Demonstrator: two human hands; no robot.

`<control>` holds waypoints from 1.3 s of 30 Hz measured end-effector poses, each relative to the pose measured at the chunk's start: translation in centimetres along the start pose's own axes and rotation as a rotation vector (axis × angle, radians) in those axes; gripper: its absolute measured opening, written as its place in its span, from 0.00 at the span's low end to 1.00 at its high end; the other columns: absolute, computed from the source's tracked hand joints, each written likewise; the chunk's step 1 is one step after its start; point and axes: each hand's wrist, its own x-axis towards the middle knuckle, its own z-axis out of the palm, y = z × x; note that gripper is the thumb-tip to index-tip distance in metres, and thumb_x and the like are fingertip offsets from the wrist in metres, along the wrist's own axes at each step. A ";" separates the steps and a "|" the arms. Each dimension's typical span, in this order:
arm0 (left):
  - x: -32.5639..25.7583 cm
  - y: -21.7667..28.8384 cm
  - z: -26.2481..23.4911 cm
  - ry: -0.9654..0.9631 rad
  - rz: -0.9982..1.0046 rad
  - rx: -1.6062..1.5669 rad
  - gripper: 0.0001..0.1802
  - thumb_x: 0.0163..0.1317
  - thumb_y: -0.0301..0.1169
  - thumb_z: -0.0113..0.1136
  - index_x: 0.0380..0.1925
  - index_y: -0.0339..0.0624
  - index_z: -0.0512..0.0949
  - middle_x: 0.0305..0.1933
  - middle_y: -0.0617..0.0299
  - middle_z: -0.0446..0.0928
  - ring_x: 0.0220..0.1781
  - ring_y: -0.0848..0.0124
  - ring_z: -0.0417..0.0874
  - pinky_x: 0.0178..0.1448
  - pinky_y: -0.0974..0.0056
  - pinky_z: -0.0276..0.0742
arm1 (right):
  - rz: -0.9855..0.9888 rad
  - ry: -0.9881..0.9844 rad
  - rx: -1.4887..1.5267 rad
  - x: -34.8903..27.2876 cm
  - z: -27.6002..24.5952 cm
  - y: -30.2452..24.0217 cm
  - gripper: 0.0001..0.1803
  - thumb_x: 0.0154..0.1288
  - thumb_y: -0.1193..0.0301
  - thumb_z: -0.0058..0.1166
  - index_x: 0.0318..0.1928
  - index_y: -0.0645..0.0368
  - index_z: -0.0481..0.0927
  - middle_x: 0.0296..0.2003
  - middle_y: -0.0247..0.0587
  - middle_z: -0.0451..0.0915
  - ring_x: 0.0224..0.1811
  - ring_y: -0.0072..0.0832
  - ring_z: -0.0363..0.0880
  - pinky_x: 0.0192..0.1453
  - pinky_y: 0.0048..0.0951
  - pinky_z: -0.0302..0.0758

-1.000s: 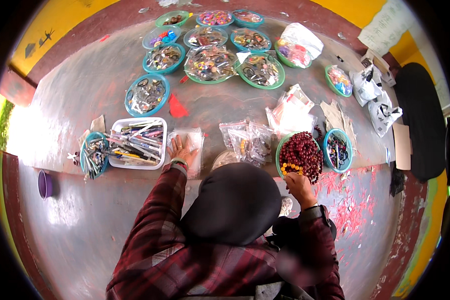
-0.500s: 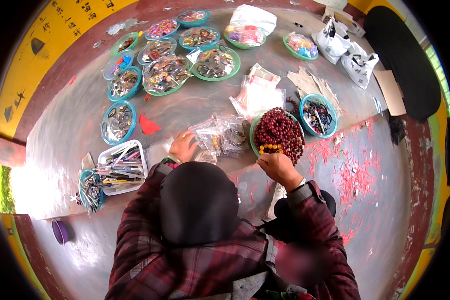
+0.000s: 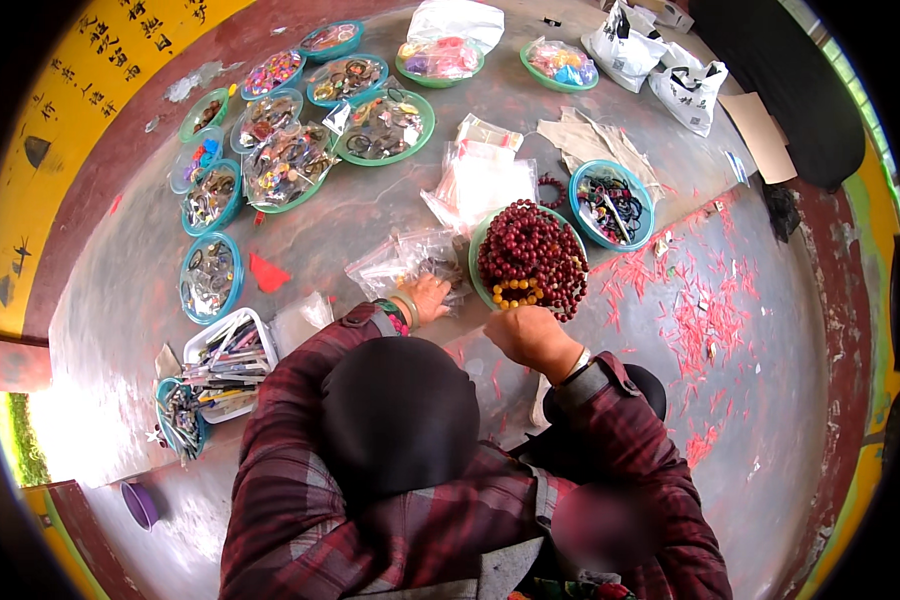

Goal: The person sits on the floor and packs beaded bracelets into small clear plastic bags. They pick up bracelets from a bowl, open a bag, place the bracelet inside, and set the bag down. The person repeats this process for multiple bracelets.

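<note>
My left hand (image 3: 425, 298) lies over clear plastic bags (image 3: 385, 262) on the grey tabletop, its fingers stretched out across them. Small items inside the bags are too unclear to name. To its right stands a green bowl (image 3: 477, 268) heaped with dark red bead strings (image 3: 530, 245). A yellow bead bracelet (image 3: 516, 288) rests on the near side of the heap. Just below that bracelet, my right hand (image 3: 532, 335) is closed at the bowl's near edge, fingers curled inward. Whatever its fingertips hold is hidden.
A blue basin (image 3: 642, 232) of dark cords stands right of the beads. Flat packets (image 3: 480, 180) lie beyond. Bowls of bagged trinkets (image 3: 385, 130) crowd the far left, near a white tray of pens (image 3: 260, 325). Red scraps (image 3: 705, 305) litter the right; white bags (image 3: 625, 48) stand behind.
My left hand has moved right, from beside the clear bags onto them. My right hand stays closed by the yellow bracelet. The whole view has shifted slightly.
</note>
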 end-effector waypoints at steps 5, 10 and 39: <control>0.0 -0.1 -0.1 -0.028 -0.107 0.086 0.18 0.49 0.31 0.58 0.43 0.42 0.72 0.44 0.57 0.73 0.54 0.58 0.70 0.53 0.57 0.70 | 0.086 -0.052 0.058 0.2 -0.9 -0.3 0.12 0.60 0.62 0.48 0.24 0.54 0.74 0.17 0.41 0.76 0.21 0.40 0.78 0.23 0.38 0.73; -0.2 -1.0 -1.0 0.000 -0.072 0.040 0.12 0.48 0.30 0.57 0.35 0.42 0.77 0.38 0.56 0.75 0.49 0.57 0.73 0.50 0.57 0.72 | 0.116 -0.068 0.093 0.3 -0.7 -0.4 0.12 0.59 0.62 0.47 0.25 0.55 0.75 0.18 0.44 0.76 0.22 0.42 0.78 0.25 0.40 0.73; -2.1 -2.0 -10.7 0.102 -0.255 -1.215 0.14 0.60 0.29 0.54 0.44 0.37 0.70 0.32 0.66 0.75 0.29 0.79 0.75 0.31 0.73 0.73 | 0.290 0.069 0.336 0.4 -0.5 1.8 0.13 0.58 0.62 0.47 0.26 0.57 0.79 0.24 0.47 0.79 0.28 0.44 0.79 0.34 0.41 0.75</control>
